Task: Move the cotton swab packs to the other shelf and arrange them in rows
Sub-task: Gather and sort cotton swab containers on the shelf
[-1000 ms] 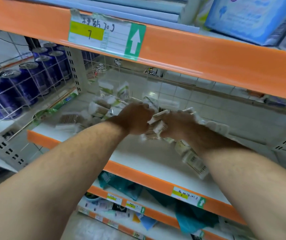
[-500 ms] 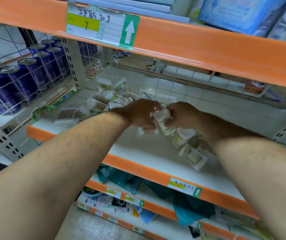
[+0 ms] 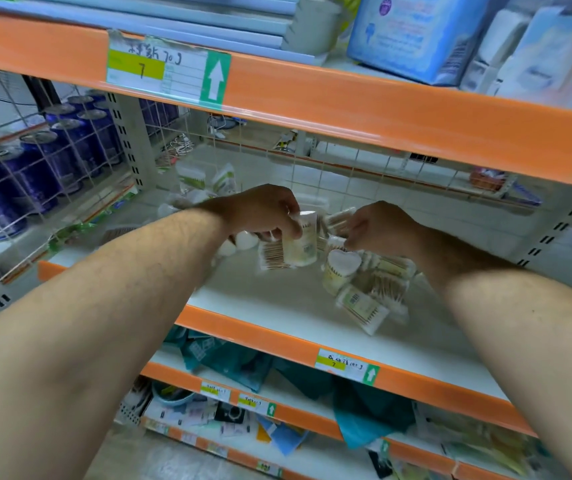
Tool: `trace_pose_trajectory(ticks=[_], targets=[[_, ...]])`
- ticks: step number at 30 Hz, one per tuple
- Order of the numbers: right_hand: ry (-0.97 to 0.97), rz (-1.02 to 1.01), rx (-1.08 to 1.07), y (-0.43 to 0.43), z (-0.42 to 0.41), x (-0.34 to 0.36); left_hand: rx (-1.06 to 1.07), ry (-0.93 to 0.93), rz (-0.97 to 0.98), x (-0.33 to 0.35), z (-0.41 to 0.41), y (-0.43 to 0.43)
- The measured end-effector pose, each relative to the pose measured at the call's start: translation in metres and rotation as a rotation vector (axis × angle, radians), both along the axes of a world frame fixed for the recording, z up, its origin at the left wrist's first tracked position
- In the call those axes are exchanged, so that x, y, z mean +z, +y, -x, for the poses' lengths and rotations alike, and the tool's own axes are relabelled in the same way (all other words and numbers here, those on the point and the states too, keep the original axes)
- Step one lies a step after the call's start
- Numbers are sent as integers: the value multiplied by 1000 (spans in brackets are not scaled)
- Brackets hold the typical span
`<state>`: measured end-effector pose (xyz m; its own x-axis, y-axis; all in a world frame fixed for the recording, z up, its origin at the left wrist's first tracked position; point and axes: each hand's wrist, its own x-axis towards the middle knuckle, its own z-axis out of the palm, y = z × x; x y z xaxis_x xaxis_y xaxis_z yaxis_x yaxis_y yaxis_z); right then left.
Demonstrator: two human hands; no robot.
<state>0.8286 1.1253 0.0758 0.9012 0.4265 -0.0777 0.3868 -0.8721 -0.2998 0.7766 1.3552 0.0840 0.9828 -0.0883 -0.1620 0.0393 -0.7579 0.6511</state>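
Both my arms reach into the white middle shelf (image 3: 277, 317). My left hand (image 3: 263, 211) grips a cotton swab pack (image 3: 303, 242), a pale cylinder held above a flat bag of swabs (image 3: 272, 254). My right hand (image 3: 378, 226) pinches another clear swab pack (image 3: 338, 220). Under my right wrist lies a loose heap of packs (image 3: 374, 289), among them a tub with a heart-shaped lid (image 3: 343, 263) and a boxy pack (image 3: 362, 308) near the front. More packs (image 3: 204, 180) stand at the shelf's back left, partly hidden by my left arm.
An orange-edged shelf (image 3: 381, 116) hangs low overhead, carrying blue packages (image 3: 412, 32). A wire grid wall (image 3: 346, 168) closes the back. Blue cans (image 3: 35, 168) stand behind a grid on the left. Teal bags (image 3: 236, 362) and small goods fill the lower shelves.
My hands have drawn apart. The left one has lifted a cylinder pack clear of the heap, and the right one has shifted right with a clear pack in its fingers.
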Motion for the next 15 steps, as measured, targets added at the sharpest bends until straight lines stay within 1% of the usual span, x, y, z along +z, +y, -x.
trace_pose_trajectory(ticks=[3,6,10,12,13,15], targets=[[16,192,67,-3,11,-8,36,44,63,-3,-1,1],[38,280,87,0,18,-19,58,74,111,-2,1,1],[-60,403,137,7,25,-29,89,99,139,-3,6,3],[-43,378,133,10,27,-25,102,105,138,-2,9,4],[-2,306,116,11,27,-20,107,107,131,-1,11,4],[99,95,57,13,22,-10,116,109,104,-1,13,6]])
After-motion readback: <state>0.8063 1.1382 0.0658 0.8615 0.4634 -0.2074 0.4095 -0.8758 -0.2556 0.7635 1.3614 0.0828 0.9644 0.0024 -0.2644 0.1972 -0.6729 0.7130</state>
